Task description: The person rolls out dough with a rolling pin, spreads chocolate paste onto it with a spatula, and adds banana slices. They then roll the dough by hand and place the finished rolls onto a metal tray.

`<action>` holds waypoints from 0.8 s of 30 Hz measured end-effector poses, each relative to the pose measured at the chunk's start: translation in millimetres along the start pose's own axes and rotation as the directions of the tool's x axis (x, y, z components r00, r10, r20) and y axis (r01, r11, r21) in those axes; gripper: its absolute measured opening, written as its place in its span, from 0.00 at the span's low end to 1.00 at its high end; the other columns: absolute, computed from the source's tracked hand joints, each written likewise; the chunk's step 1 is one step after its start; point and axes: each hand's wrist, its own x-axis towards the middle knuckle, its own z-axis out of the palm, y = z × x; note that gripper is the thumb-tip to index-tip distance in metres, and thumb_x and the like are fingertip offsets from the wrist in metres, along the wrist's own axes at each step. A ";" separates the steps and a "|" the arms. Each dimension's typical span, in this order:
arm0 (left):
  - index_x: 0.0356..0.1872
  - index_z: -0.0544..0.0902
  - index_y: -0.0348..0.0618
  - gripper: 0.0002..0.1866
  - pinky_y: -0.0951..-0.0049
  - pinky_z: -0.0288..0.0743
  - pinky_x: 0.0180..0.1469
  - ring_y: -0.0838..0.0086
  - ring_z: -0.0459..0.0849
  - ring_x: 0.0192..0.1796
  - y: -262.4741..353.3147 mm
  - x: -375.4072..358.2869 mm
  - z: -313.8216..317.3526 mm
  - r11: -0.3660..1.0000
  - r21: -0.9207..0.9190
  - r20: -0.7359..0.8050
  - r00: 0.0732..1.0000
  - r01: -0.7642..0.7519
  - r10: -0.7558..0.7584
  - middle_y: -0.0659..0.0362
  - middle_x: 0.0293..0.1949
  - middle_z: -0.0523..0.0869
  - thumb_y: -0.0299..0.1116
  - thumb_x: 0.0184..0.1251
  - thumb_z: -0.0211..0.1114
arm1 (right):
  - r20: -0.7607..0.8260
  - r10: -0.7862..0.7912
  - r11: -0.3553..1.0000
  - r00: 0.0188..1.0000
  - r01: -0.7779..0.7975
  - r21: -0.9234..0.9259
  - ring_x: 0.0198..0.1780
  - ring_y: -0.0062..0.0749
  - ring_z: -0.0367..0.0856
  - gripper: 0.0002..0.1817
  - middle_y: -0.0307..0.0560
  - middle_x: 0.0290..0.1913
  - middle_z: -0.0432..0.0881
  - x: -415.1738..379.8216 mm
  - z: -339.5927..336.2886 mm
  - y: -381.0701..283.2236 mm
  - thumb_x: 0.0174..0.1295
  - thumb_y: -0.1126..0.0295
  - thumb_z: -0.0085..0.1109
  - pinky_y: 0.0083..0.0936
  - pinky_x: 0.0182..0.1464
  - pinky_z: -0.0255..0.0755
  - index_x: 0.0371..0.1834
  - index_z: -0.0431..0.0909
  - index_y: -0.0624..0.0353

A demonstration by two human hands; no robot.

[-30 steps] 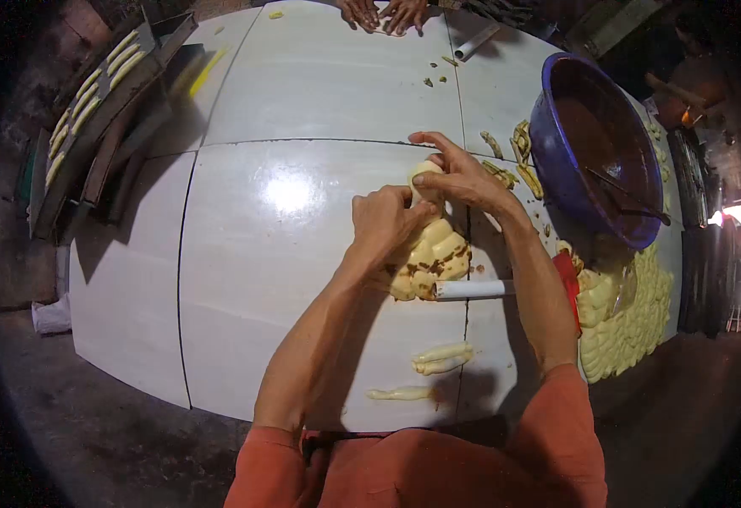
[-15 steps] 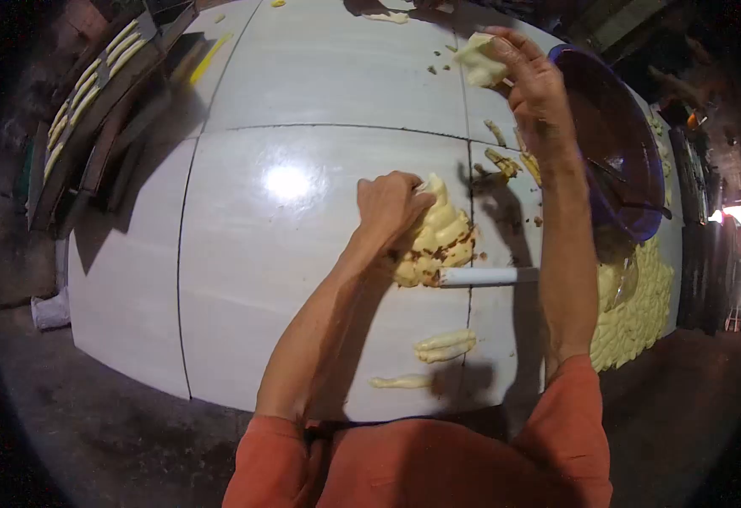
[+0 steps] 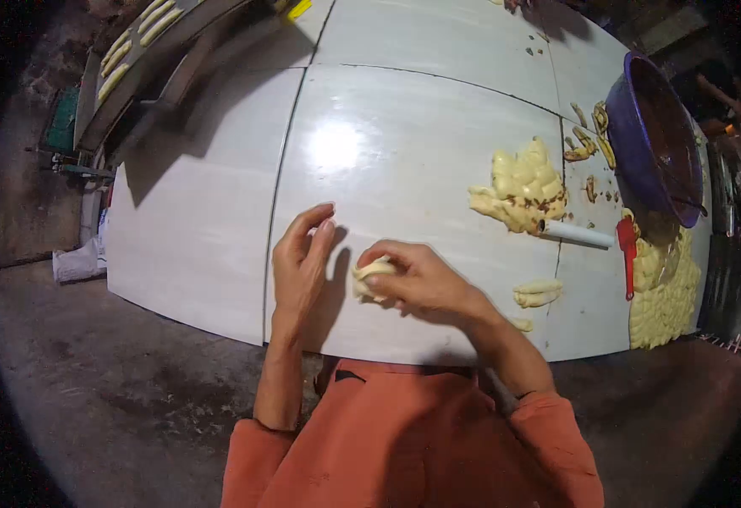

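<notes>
My right hand (image 3: 421,284) is closed on a pale yellow piece of dough (image 3: 369,279), low over the near part of the white table (image 3: 396,186). Just left of it, my left hand (image 3: 301,258) is empty, with its fingers curved and a gap between thumb and fingertips. Further right lies a heap of dough pieces (image 3: 524,176) streaked with brown filling. A white rod (image 3: 580,234) rests against the heap's near edge. Two rolled dough strips (image 3: 538,293) lie nearer me.
A purple basin (image 3: 628,135) of brown filling stands at the right. Before it are a red scraper (image 3: 627,262) and a sheet of flattened dough pieces (image 3: 662,296). Dough scraps (image 3: 586,146) lie beside the basin. Trays (image 3: 176,46) with dough sticks occupy the far left.
My right hand has come down from beside the basin to the near table with the dough piece. My left hand has left the dough heap and moved left. The view has shifted.
</notes>
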 end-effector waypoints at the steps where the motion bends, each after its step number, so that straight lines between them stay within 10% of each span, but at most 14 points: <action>1: 0.62 0.85 0.35 0.15 0.67 0.83 0.58 0.67 0.88 0.56 -6.6 -11.0 -12.9 0.990 -0.081 -0.039 0.992 0.115 -0.118 0.51 0.53 0.90 0.31 0.82 0.63 | -0.001 -0.222 0.955 0.975 0.217 -0.202 0.36 0.29 0.85 0.17 0.48 0.52 0.83 16.8 10.7 23.8 0.74 0.61 0.64 0.27 0.39 0.82 0.58 0.82 0.60; 2: 0.62 0.85 0.35 0.15 0.67 0.83 0.58 0.67 0.88 0.56 -18.5 -20.7 -25.9 0.989 -0.092 -0.042 0.992 0.118 -0.122 0.51 0.53 0.90 0.31 0.82 0.63 | 0.000 -0.214 0.955 0.977 0.210 -0.210 0.36 0.29 0.85 0.17 0.48 0.52 0.83 22.3 21.1 31.6 0.74 0.61 0.64 0.27 0.39 0.82 0.58 0.82 0.60; 4: 0.58 0.87 0.38 0.13 0.62 0.83 0.56 0.62 0.90 0.53 -28.9 -30.2 -46.4 0.976 0.206 0.034 0.997 -0.075 0.069 0.51 0.51 0.91 0.29 0.78 0.65 | -0.097 -0.596 0.400 0.797 0.190 -0.897 0.42 0.40 0.87 0.18 0.52 0.58 0.80 26.7 41.9 26.2 0.71 0.59 0.67 0.33 0.40 0.84 0.58 0.83 0.58; 8: 0.48 0.89 0.41 0.10 0.57 0.76 0.57 0.56 0.88 0.50 -36.0 -46.0 -51.0 0.692 0.428 0.278 0.814 -0.581 0.511 0.53 0.49 0.91 0.28 0.68 0.71 | -0.226 -0.607 0.307 0.762 -0.037 -0.951 0.61 0.52 0.81 0.28 0.57 0.63 0.79 10.3 52.1 24.4 0.69 0.59 0.67 0.45 0.59 0.78 0.70 0.77 0.57; 10: 0.56 0.87 0.40 0.18 0.52 0.75 0.62 0.58 0.86 0.59 -42.2 -46.9 -48.0 0.657 0.409 0.402 0.771 -0.633 0.493 0.53 0.59 0.89 0.33 0.68 0.73 | -0.309 -0.558 0.453 0.770 -0.030 -0.891 0.69 0.55 0.76 0.34 0.59 0.69 0.76 2.4 47.7 35.5 0.70 0.54 0.65 0.50 0.70 0.69 0.76 0.72 0.57; 13: 0.79 0.69 0.41 0.41 0.32 0.55 0.78 0.61 0.67 0.81 -51.5 -52.4 -33.8 0.368 0.595 0.653 0.697 -0.714 0.296 0.51 0.79 0.72 0.52 0.72 0.67 | -0.110 -0.485 0.277 0.868 0.033 -0.960 0.84 0.51 0.61 0.44 0.57 0.82 0.66 -1.9 47.9 59.4 0.72 0.36 0.54 0.62 0.82 0.49 0.82 0.64 0.58; 17: 0.82 0.62 0.38 0.45 0.21 0.39 0.79 0.53 0.59 0.85 -63.7 -56.8 -38.5 0.412 0.614 0.653 0.726 -0.673 0.213 0.48 0.83 0.65 0.61 0.77 0.59 | -0.166 -0.405 0.157 0.899 -0.111 -0.981 0.87 0.47 0.51 0.52 0.55 0.86 0.57 -11.8 48.6 84.2 0.70 0.26 0.44 0.73 0.83 0.33 0.85 0.60 0.56; 24: 0.81 0.64 0.34 0.43 0.24 0.39 0.80 0.42 0.58 0.84 -48.0 -60.6 -33.5 0.399 0.627 0.644 0.733 -0.669 0.217 0.40 0.81 0.64 0.56 0.77 0.61 | -0.167 -0.488 0.157 0.857 -0.102 -0.982 0.87 0.47 0.52 0.43 0.49 0.87 0.58 -26.0 56.6 103.8 0.75 0.34 0.46 0.76 0.81 0.34 0.85 0.62 0.50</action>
